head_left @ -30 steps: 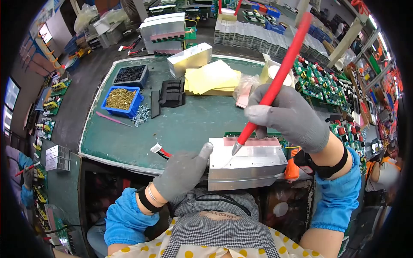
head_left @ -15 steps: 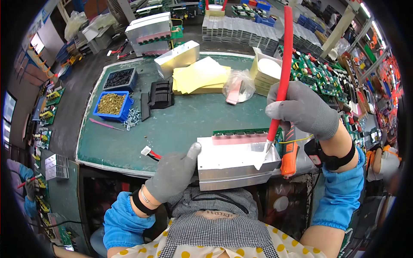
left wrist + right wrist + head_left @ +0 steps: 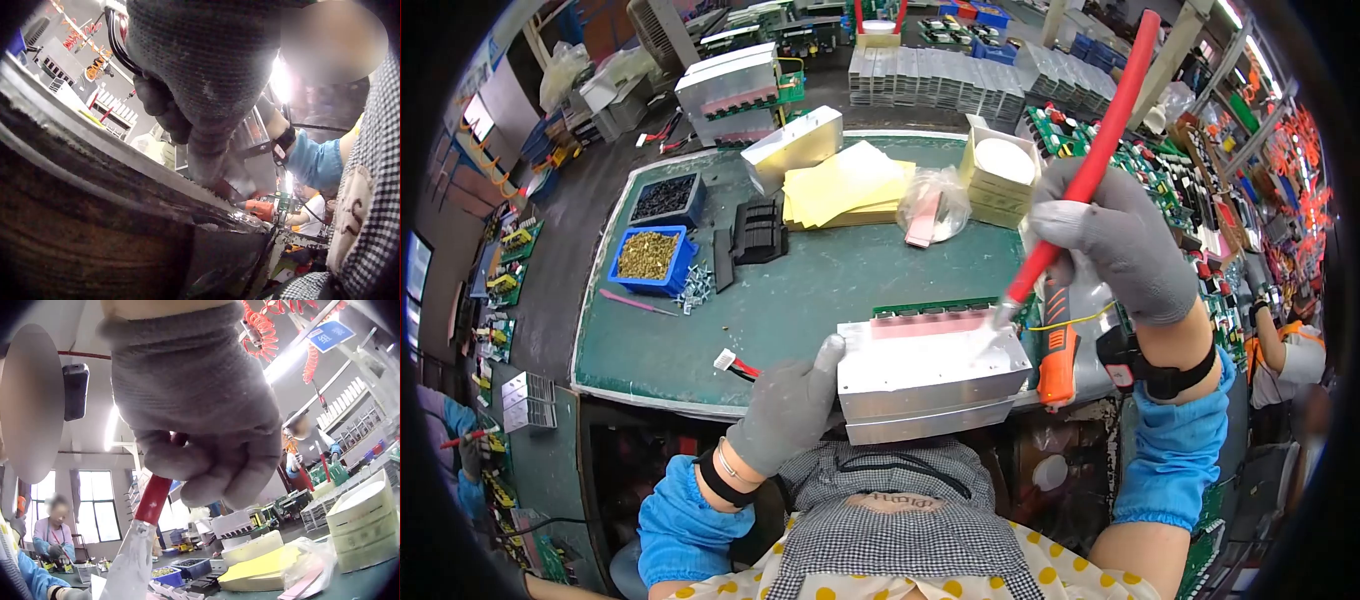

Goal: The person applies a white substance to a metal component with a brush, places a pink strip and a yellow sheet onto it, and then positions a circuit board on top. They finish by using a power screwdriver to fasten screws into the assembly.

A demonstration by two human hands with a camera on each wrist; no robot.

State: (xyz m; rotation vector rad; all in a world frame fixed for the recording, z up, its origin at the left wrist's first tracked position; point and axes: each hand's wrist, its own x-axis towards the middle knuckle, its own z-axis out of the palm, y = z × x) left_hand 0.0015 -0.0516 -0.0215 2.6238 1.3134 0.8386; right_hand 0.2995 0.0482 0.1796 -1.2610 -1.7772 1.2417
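My gloved right hand (image 3: 1135,245) grips the red handle of a brush (image 3: 1103,125). The brush's whitish tip meets the back right part of an aluminium block's (image 3: 925,372) top face, where white paste (image 3: 983,350) is smeared. Close up in the right wrist view, the lower brush (image 3: 128,569) is coated white. Along the block's back edge run a pink strip (image 3: 930,326) and a green circuit board (image 3: 935,306). My gloved left hand (image 3: 785,415) holds the block's left end, thumb at the top corner; its other fingers are largely hidden in the head view.
Right of the block lies an orange-handled tool (image 3: 1057,360); a red-black cable (image 3: 738,368) lies to its left. Farther back are a blue bin of brass-coloured parts (image 3: 648,255), loose screws (image 3: 693,288), yellow sheets (image 3: 845,185) and a carton with a white tub (image 3: 1003,165).
The brush has gone from the block's middle to its right end, then up to the back right, spreading white paste. The left hand keeps its hold while the head view shifts.
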